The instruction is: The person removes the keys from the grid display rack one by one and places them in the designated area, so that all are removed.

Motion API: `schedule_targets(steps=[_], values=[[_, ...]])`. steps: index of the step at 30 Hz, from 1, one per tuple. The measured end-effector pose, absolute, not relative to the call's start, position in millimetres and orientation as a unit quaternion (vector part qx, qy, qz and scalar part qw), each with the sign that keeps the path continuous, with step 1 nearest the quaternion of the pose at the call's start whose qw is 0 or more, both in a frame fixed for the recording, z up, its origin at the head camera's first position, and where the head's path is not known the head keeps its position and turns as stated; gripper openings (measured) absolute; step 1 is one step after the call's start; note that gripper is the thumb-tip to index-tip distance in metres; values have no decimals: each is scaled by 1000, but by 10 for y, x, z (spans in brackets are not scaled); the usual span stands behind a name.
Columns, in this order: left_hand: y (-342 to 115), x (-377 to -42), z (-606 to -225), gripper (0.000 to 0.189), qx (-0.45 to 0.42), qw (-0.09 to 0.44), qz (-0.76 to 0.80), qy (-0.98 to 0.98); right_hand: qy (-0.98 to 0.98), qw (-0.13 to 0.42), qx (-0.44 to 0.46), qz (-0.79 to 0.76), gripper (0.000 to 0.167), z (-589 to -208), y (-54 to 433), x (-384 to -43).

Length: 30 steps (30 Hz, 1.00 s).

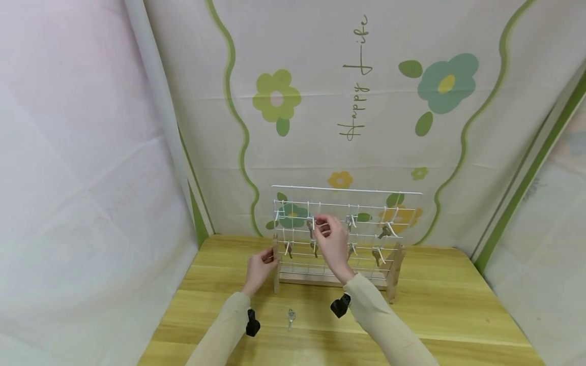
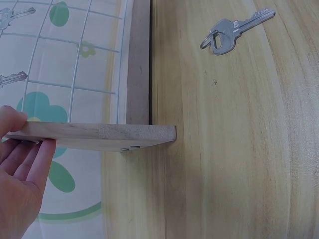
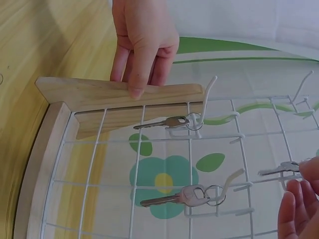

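A white wire grid rack [image 1: 339, 274] stands on wooden side supports. My left hand [image 1: 258, 272] grips its left wooden side panel [image 2: 99, 131], thumb on one face and fingers on the other. At an upper hook, my right hand [image 1: 333, 244] pinches a key [image 3: 280, 169] by its ring end, the blade pointing away from the fingers. More silver keys dangle by rings from the white hooks, among them a lower-row key [image 3: 187, 195] and one nearer the side panel [image 3: 164, 123]. A loose key [image 2: 229, 36] with a ring lies on the table in front of the rack.
The rack stands on a yellow wood-grain table [image 1: 439, 305]. Another white hook [image 3: 301, 87] sticks out at the grid's upper left. A floral cloth [image 1: 316, 152] hangs right behind the rack, and pale cloth walls [image 1: 82, 178] rise at both sides.
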<state>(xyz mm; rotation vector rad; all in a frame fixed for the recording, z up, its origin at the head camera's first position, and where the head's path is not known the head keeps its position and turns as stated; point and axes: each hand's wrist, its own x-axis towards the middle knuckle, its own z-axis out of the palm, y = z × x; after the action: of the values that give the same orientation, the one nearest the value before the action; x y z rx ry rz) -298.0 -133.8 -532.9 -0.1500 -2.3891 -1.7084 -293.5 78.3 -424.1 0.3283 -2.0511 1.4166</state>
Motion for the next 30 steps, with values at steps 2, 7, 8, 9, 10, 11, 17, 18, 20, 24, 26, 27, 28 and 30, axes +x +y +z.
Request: schedule_targets(steps=[2,7,8,9,10,11,17,18,20,24,26,27,28,30], values=[[-1335,-2972,-5319,39,-51,100,-578,-808,-777,308,120,536,14,-4239,777,-2937],[-1332,-2971,-5313,38,-52,99,-577,-809,-781,304,115,534,8,-4222,767,-2934],[-1332,-2974,-5315,38,-51,99,-577,-809,-783,301,115,532,7,-4216,766,-2934],[-1331,-2977,-5317,38,-50,99,-578,-808,-783,299,116,532,6,-4210,765,-2932],[-1331,-2981,-5319,39,-48,99,-579,-808,-785,297,116,532,6,-4204,764,-2932],[-1330,-2985,-5321,39,-47,99,-579,-808,-786,295,116,531,6,-4200,764,-2931],[-1331,-3003,-5333,40,-44,97,-579,-808,-792,284,115,529,5,-4175,769,-2909],[-1331,-3004,-5336,40,-45,98,-579,-808,-791,285,116,529,5,-4171,771,-2903],[-1333,-3007,-5343,39,-44,99,-581,-806,-792,286,119,526,6,-4167,776,-2894],[-1337,-3007,-5355,38,-52,103,-578,-808,-794,293,127,517,3,-4159,788,-2871],[-1340,-3009,-5360,38,-52,101,-579,-807,-795,294,131,515,1,-4156,795,-2857],[-1342,-3013,-5366,38,-52,101,-577,-809,-794,296,134,514,4,-4153,798,-2850],[-1344,-3015,-5370,38,-52,101,-576,-809,-793,296,137,514,5,-4151,802,-2843],[-1350,-3021,-5374,38,-50,101,-574,-811,-793,297,143,512,7,-4149,811,-2828]])
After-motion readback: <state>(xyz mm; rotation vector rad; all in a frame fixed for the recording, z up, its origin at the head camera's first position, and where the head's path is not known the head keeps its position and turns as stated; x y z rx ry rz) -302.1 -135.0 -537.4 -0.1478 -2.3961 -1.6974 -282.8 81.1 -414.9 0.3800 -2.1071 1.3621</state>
